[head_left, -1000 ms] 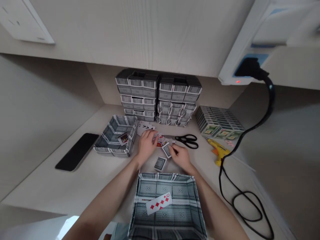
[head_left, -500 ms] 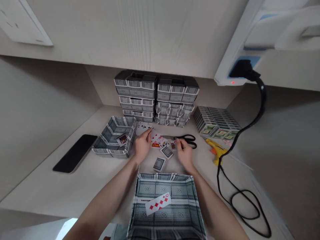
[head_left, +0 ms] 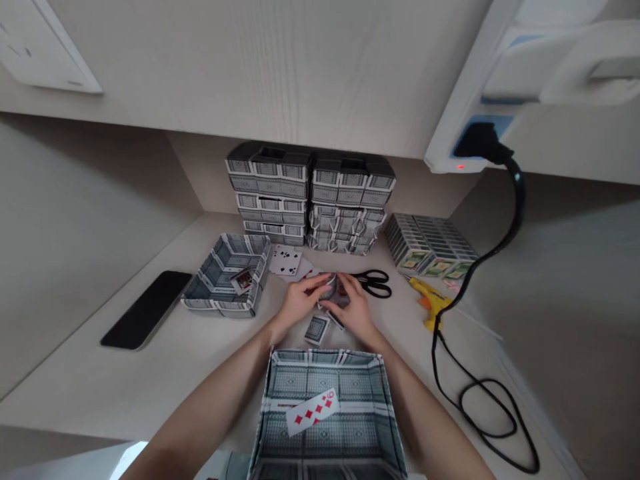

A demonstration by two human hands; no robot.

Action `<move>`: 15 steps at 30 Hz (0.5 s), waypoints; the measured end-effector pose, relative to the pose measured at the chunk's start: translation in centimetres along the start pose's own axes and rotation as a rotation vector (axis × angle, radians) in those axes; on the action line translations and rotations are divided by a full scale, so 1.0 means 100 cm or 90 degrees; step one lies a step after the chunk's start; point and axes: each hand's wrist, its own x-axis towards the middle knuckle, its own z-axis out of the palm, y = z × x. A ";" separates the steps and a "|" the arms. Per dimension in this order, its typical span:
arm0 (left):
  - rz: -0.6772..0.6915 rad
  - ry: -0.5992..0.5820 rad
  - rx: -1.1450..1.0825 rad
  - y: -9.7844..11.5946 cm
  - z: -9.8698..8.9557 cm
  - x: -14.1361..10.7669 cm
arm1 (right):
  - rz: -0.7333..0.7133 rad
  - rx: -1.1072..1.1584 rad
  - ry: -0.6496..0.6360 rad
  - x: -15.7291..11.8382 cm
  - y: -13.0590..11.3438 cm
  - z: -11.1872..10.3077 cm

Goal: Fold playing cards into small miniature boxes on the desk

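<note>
My left hand (head_left: 299, 300) and my right hand (head_left: 356, 308) meet over the loose cards, fingers closed from either side on a playing card (head_left: 328, 288) that looks curved, its patterned back showing. Fingers cover much of it. Just below them a small folded card piece (head_left: 317, 329) lies back up on the desk. Between my forearms stands an open box (head_left: 327, 379) made of playing cards, with a cut strip of a nine of diamonds (head_left: 313, 412) in it. Beyond my left hand lie spade cards (head_left: 286, 260).
A second card tray (head_left: 220, 270) stands left, beside a black phone (head_left: 146, 310). Card boxes (head_left: 273, 177) are stacked at the back. Black scissors (head_left: 375, 283), a yellow glue gun (head_left: 431, 300) with its cable (head_left: 480, 383), and several card packs (head_left: 430, 247) occupy the right.
My hands were apart over the loose cards. They have come together, and both now grip one card between them. The view has shifted slightly.
</note>
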 end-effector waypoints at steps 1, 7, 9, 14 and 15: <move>-0.016 -0.018 -0.035 0.001 0.000 0.000 | -0.001 0.000 0.003 0.000 0.000 0.000; -0.034 -0.126 -0.187 0.002 -0.002 0.001 | 0.070 0.140 0.039 0.002 -0.001 0.003; -0.026 -0.105 -0.171 0.001 -0.003 0.001 | 0.117 0.233 0.037 0.003 -0.002 0.005; 0.063 -0.063 -0.004 0.005 -0.004 0.003 | 0.204 0.411 0.089 0.009 -0.005 0.001; 0.082 -0.070 0.033 0.005 -0.004 0.003 | 0.223 0.434 0.098 0.010 -0.006 -0.001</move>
